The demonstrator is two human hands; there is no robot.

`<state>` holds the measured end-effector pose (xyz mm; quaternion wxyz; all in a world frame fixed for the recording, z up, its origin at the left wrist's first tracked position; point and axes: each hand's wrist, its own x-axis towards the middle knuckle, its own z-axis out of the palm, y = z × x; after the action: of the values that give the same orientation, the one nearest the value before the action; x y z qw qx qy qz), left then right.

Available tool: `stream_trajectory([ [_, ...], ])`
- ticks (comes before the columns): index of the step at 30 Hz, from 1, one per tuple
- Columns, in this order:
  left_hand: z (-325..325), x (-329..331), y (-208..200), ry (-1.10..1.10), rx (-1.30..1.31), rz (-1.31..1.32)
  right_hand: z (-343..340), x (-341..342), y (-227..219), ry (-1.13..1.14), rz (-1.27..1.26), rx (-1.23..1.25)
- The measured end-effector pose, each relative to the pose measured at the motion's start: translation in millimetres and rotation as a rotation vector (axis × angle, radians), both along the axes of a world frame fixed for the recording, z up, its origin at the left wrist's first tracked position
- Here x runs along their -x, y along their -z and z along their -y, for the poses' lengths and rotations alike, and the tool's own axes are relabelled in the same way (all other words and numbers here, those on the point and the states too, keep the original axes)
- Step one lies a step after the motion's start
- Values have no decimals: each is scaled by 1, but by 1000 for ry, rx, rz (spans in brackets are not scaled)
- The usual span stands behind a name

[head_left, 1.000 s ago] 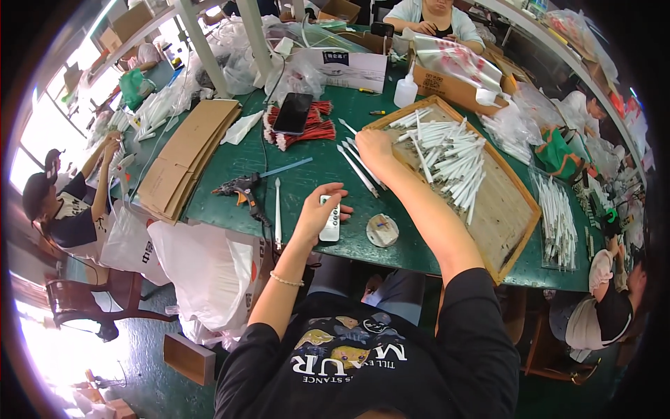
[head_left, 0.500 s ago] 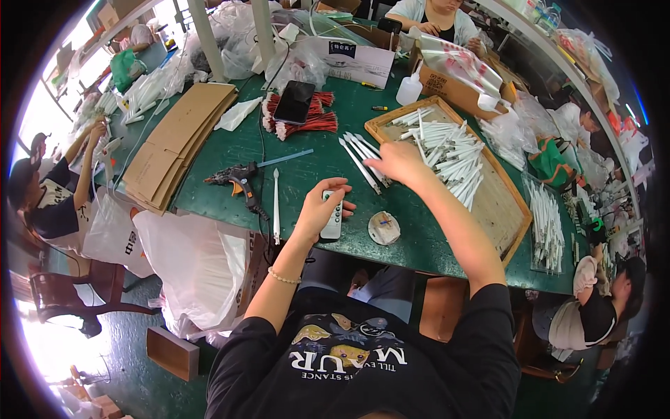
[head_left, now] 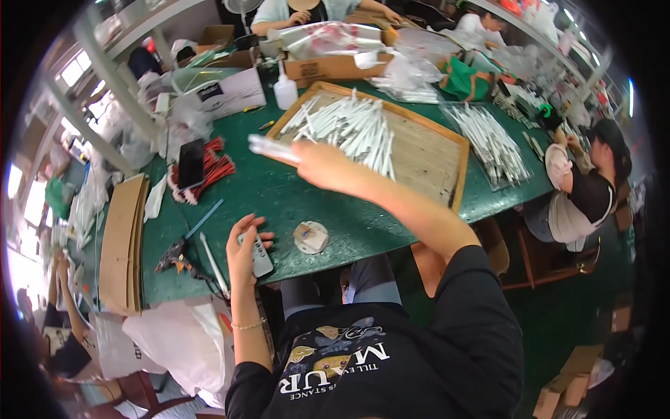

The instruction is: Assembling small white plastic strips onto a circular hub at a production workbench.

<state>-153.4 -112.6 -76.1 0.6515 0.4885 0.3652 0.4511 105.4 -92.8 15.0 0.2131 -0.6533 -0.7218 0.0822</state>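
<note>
My right hand [head_left: 322, 166] is closed around several slim white pen-shaped sticks [head_left: 273, 149], lifted over the table beside the tray and blurred by motion. At the near table edge my left hand [head_left: 242, 246] curls round a grey remote control [head_left: 262, 259] with small buttons; part of it lies under the fingers. Just right of that hand is a round whitish disc [head_left: 310, 238] with a small brownish patch. A single white stick [head_left: 213, 264] lies to its left. Many more white sticks [head_left: 349, 126] are heaped in a wooden-framed tray [head_left: 433, 183].
A glue gun [head_left: 178, 258] with a blue glue stick lies at the left, near stacked cardboard [head_left: 122, 244]. A black phone [head_left: 190, 165] rests on red wires [head_left: 218, 167]. Behind the tray stand a white squeeze bottle [head_left: 285, 91] and an open carton [head_left: 335, 68]. Bagged sticks [head_left: 488, 143] lie right. Co-workers sit around.
My right hand has picked up the white sticks that lay beside the tray and raised them off the table. My left hand stays at the remote control. The view has turned to the right.
</note>
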Motion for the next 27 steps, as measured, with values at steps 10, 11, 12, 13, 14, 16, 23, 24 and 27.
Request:
stream_trajectory([
  [10,5,-7,-4,-49,-20,-14,164,-470,-12,857,341,-62],
  [11,4,-8,-5,-50,-20,-14,187,-511,3,956,340,-49],
  [12,10,0,-6,-99,-17,-28,182,-509,9,1010,286,-19],
  [13,7,-1,-4,-94,-15,-12,203,-539,21,1041,311,11],
  [14,4,-4,-2,-86,-9,-9,224,-565,36,1049,317,15],
  [16,1,-8,-3,-81,-18,-17,252,-596,62,957,426,-127],
  [23,4,-5,-5,-93,-20,-24,234,-560,43,976,205,-165],
  [24,5,-4,-7,-114,-18,-30,224,-544,33,955,199,-162],
  [27,2,-6,-6,-75,-5,-4,177,-474,10,659,154,-576],
])
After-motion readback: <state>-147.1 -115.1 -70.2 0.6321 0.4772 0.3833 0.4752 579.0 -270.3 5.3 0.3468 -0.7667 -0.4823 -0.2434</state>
